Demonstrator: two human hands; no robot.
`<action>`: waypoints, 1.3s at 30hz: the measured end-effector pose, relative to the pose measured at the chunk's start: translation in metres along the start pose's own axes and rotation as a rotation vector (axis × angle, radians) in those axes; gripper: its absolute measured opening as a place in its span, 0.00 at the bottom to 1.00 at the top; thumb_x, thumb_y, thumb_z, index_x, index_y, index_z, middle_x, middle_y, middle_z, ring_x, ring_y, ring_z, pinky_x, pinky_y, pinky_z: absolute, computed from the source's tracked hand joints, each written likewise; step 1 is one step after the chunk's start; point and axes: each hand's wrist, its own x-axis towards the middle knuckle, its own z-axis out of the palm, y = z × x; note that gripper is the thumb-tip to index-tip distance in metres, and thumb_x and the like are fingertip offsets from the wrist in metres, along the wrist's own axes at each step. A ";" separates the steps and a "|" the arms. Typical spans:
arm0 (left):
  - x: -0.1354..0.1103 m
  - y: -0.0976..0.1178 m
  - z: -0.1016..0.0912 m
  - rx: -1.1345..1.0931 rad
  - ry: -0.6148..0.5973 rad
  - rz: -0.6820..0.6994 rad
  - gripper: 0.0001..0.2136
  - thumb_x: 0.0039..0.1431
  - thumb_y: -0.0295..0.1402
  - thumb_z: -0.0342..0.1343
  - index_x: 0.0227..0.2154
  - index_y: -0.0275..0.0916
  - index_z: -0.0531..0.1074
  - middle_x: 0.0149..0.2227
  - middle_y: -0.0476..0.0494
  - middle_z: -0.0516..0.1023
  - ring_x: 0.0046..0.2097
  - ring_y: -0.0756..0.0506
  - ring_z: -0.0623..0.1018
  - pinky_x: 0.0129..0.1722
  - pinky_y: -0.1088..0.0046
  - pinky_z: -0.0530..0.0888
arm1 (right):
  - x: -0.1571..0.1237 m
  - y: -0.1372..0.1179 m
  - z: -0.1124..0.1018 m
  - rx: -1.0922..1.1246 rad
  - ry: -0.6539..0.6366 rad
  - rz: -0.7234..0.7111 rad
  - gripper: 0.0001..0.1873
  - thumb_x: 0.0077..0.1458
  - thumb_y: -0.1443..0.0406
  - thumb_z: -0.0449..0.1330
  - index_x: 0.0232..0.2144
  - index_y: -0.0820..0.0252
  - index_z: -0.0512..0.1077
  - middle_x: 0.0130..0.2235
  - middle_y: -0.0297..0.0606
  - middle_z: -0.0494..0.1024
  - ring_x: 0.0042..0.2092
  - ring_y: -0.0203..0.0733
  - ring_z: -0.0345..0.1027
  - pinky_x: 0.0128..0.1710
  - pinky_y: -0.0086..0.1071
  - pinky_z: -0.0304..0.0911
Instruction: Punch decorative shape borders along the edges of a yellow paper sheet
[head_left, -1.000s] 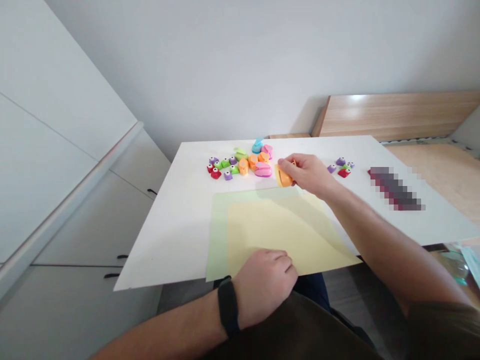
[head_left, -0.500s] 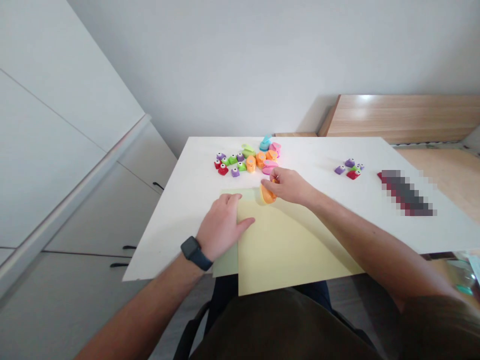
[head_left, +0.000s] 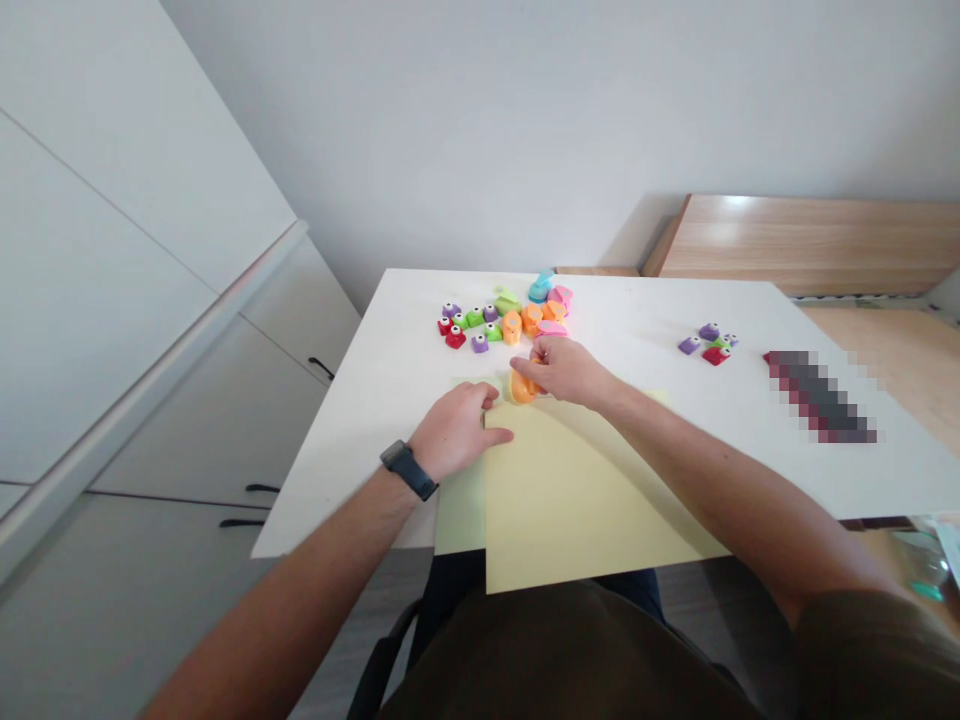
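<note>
My right hand (head_left: 566,370) is shut on an orange craft punch (head_left: 523,388), which sits at the top edge of a pale yellow paper sheet (head_left: 585,495). A pale green paper sheet (head_left: 459,515) lies partly under the yellow one. My left hand (head_left: 455,432) rests on the sheets' upper left part, its fingertips close to the punch. A cluster of colourful craft punches (head_left: 504,320) stands just beyond my right hand.
A smaller group of punches (head_left: 709,345) stands on the white table (head_left: 352,460) at the right, near a pixelated object (head_left: 819,397). White cabinets (head_left: 172,400) run along the left. A wooden bed frame (head_left: 810,235) stands beyond the table.
My left hand has slid up the sheets towards the punch. My right hand and the punch have shifted slightly left. The view has also shifted slightly.
</note>
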 end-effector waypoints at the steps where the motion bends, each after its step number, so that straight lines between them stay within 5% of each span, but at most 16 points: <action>1: 0.000 -0.001 0.000 -0.012 -0.003 0.000 0.23 0.51 0.46 0.68 0.46 0.40 0.73 0.44 0.41 0.80 0.42 0.39 0.79 0.42 0.61 0.74 | 0.001 -0.001 0.001 0.002 -0.004 -0.001 0.22 0.59 0.44 0.58 0.27 0.55 0.66 0.25 0.33 0.76 0.26 0.35 0.63 0.26 0.30 0.52; 12: -0.004 -0.001 0.002 -0.139 0.015 0.023 0.11 0.57 0.40 0.63 0.39 0.43 0.71 0.38 0.48 0.80 0.33 0.46 0.76 0.34 0.68 0.69 | 0.003 -0.006 0.004 0.009 0.049 0.012 0.21 0.60 0.45 0.59 0.28 0.55 0.66 0.25 0.33 0.77 0.25 0.35 0.64 0.25 0.30 0.52; 39: -0.002 -0.013 0.012 -0.453 0.153 -0.126 0.16 0.59 0.39 0.61 0.47 0.43 0.68 0.34 0.51 0.78 0.33 0.47 0.79 0.35 0.69 0.75 | 0.003 -0.016 0.010 0.096 0.011 -0.054 0.25 0.57 0.41 0.59 0.29 0.56 0.66 0.26 0.33 0.76 0.27 0.35 0.64 0.25 0.30 0.53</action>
